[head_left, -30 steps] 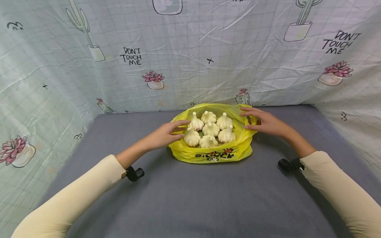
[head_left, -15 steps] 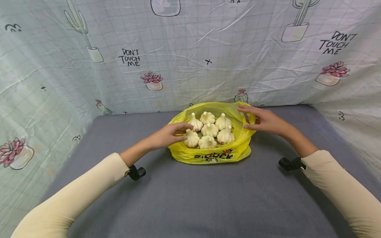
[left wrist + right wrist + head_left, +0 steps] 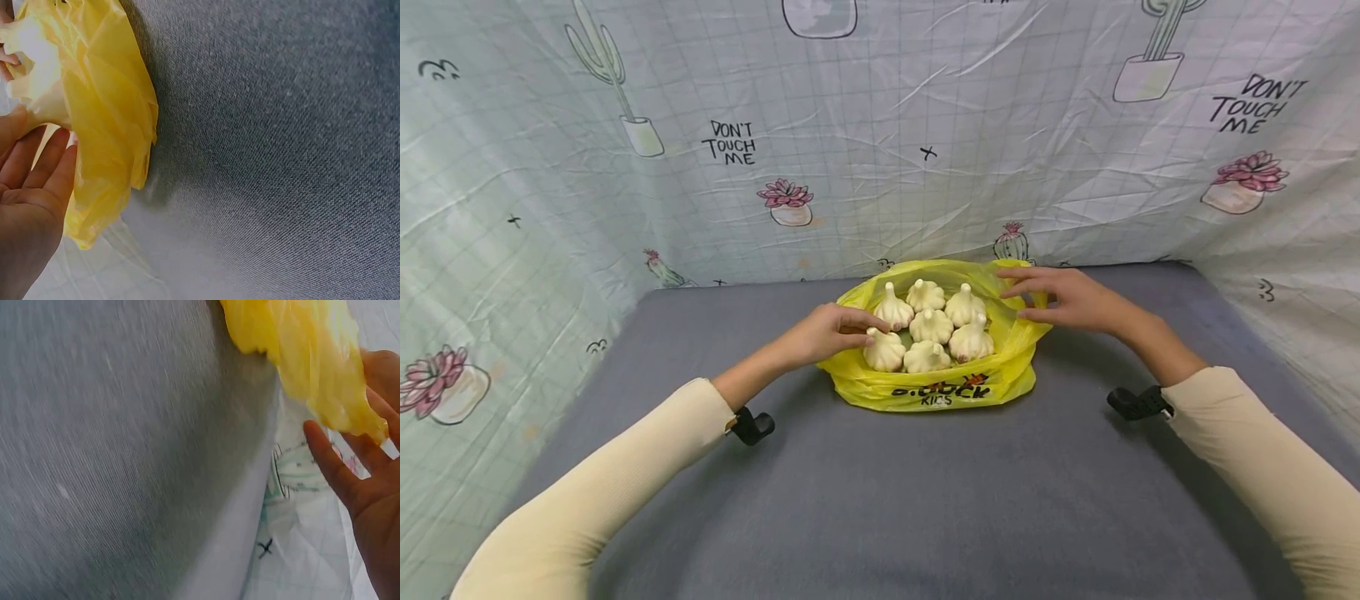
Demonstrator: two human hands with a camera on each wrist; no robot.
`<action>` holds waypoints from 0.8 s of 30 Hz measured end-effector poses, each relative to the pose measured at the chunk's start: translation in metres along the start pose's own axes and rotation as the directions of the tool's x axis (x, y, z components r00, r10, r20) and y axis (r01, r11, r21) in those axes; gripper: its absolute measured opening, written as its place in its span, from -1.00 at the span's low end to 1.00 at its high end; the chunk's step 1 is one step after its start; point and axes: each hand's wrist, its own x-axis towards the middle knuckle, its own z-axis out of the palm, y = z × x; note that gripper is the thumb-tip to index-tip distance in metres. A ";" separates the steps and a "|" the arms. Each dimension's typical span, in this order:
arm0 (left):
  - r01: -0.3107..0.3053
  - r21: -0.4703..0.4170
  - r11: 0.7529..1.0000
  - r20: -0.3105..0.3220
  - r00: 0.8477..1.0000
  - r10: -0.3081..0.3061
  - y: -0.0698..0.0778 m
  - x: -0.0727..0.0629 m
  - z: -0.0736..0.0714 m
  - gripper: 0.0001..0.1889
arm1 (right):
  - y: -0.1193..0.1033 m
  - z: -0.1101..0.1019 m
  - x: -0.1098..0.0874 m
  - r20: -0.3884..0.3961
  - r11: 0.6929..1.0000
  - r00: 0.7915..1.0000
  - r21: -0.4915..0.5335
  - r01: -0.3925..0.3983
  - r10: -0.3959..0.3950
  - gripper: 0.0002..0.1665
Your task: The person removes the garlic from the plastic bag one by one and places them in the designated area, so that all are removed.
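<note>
Left: cream sleeve (image 3: 602,483) enters from the near left, black wrist mount (image 3: 752,427) at its cuff. Left hand (image 3: 822,335) reaches over the left rim of the yellow bag (image 3: 932,396); thumb and fingers pinch the stem of the near-left garlic (image 3: 883,352), which sits inside the bag.

Centre: bag stands on the grey table (image 3: 887,500), mouth upward, printed side near. Six other bulbs (image 3: 931,327) inside, stems mostly up; one in the middle, the rest ringed about it with the pinched one.

Right: right hand (image 3: 1078,302) at the bag's right rim, beside the handle loop. Fingers extended and spread, thumb apart; whether they bear on the plastic, cannot tell. Second mount (image 3: 1138,404) and second sleeve (image 3: 1262,467) run to the near right.

Far: printed cloth (image 3: 880,167) behind the table.
</note>
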 end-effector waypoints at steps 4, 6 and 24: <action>-0.006 -0.007 1.000 0.003 1.000 0.006 -0.003 0.004 0.000 -0.68 | 0.008 -0.003 -0.002 -0.052 0.999 0.998 0.020 -0.037 0.038 -0.42; -0.007 -0.007 1.000 0.011 1.000 0.007 -0.005 0.005 0.000 -0.68 | 0.011 -0.002 -0.004 -0.043 0.994 0.995 0.064 -0.088 0.091 -0.38; -0.017 -0.005 1.000 0.038 0.999 0.017 -0.001 0.008 0.002 -0.68 | 0.011 0.018 0.000 0.193 0.994 0.979 0.082 -0.076 0.059 -0.36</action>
